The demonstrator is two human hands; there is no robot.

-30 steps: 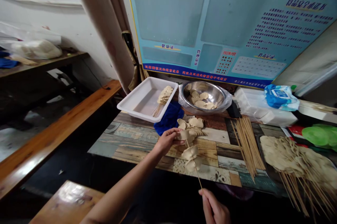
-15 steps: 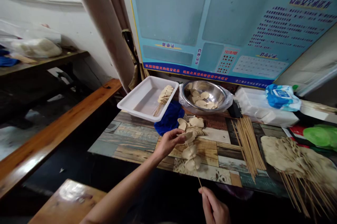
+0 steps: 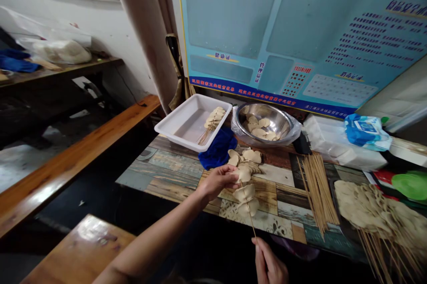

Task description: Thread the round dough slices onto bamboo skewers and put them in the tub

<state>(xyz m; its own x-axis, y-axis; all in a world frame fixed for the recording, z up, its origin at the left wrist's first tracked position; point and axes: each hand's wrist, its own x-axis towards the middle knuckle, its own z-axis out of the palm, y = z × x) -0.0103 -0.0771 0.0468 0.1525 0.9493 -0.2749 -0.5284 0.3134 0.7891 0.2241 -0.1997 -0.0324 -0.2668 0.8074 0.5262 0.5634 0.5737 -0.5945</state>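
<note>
Closest to my lens, the right hand (image 3: 271,262) pinches the lower end of a thin skewer (image 3: 253,227) between thumb and forefinger. The skewer slants up and away over the table edge (image 3: 233,213), with threaded slices (image 3: 248,206) bunched partway along it. At its far end the left hand (image 3: 218,181) has thumb and fingers closed on the left edge of a pale slice (image 3: 244,173); the skewer's tip meets that slice (I can't tell from here how far it goes through).

Just beyond, I see a loose pile of slices (image 3: 252,156) on the wood-patterned tabletop. To the right lie a bundle of bare sticks (image 3: 318,190) and a heap of loaded skewers (image 3: 363,204).

Behind the pile, a blue cloth (image 3: 218,149) lies crumpled beside a white tray (image 3: 176,129) holding more skewered slices (image 3: 215,117). Next to that stands a metal bowl (image 3: 283,124) with slices inside, and past everything I get a blue board (image 3: 230,8).
</note>
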